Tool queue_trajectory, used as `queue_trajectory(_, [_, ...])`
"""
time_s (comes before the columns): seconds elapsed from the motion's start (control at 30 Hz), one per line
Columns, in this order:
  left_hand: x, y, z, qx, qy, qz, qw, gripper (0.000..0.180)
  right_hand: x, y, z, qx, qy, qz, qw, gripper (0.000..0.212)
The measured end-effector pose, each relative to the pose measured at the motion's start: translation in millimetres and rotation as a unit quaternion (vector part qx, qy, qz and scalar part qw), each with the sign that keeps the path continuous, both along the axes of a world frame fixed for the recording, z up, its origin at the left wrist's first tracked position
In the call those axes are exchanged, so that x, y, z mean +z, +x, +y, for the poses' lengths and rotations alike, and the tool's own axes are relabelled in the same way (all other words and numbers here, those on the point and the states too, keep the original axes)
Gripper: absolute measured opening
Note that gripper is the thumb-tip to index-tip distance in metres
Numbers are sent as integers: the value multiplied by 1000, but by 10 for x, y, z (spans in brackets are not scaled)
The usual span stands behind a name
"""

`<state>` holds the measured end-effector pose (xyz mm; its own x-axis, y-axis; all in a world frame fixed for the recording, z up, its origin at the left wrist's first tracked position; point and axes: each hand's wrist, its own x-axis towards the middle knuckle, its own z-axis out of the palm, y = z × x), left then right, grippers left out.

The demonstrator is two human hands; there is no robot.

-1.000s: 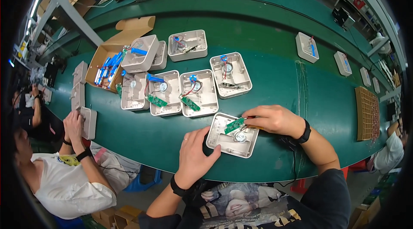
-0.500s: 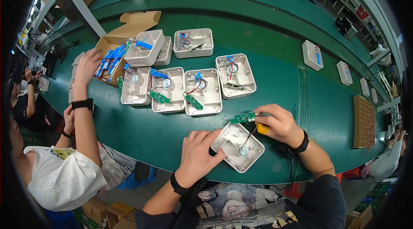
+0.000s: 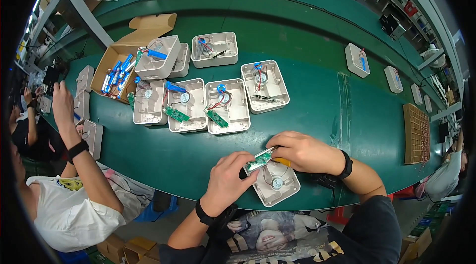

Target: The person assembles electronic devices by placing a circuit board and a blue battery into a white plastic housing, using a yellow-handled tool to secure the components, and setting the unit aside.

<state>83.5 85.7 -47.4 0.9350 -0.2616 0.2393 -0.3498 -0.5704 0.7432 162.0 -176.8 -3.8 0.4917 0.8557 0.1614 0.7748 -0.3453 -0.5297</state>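
Observation:
In front of me a white plastic housing [image 3: 289, 192] lies tilted on the bench, with a round speaker [image 3: 277, 183] and thin wires inside. A green circuit board [image 3: 263, 159] sits across its far edge; I cannot tell whether it is seated. My left hand [image 3: 225, 179] grips the housing's left corner, its fingertips by the board's left end. The fingers of my right hand [image 3: 310, 153] are closed on the board's right end. Under that palm shows a yellow handle-like piece [image 3: 282, 162], the rest of it hidden.
Several white housings [image 3: 233, 124] with boards, speakers and blue battery cells stand beyond my hands. A cardboard box [image 3: 101, 68] of blue cells is at the left, near a co-worker's raised arm [image 3: 64, 110]. More housings [image 3: 358, 60] and a brown grid tray [image 3: 416, 135] are at the right.
My right hand has moved left and brought the board down to the housing's far edge. The co-worker's hand has left the cell box and moved left.

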Motion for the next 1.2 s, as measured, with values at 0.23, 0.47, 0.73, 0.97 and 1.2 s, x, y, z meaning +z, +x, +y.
queue_trajectory(0.23, [48, -47, -39, -22, 41, -59, 997, 18, 63, -79, 80, -10, -82, -50, 995, 12])
queue_trajectory(0.47, [70, -73, -68, -13, 58, -54, 997, 13, 96, -23, 118, -13, -91, -31, 995, 8])
queue_trajectory(0.73, [110, -35, -58, -25, 69, -43, 996, 14, 91, -27, 152, -22, -104, -27, 994, 6])
queue_trajectory(0.97, [128, -5, -67, -27, 76, -63, 995, 10, 113, 52, 81, -16, -83, 11, 996, 12])
queue_trajectory(1.2, [209, -27, 82, -25, 115, -62, 991, 11, 101, 61, -225, -118, 13, 64, 991, 26])
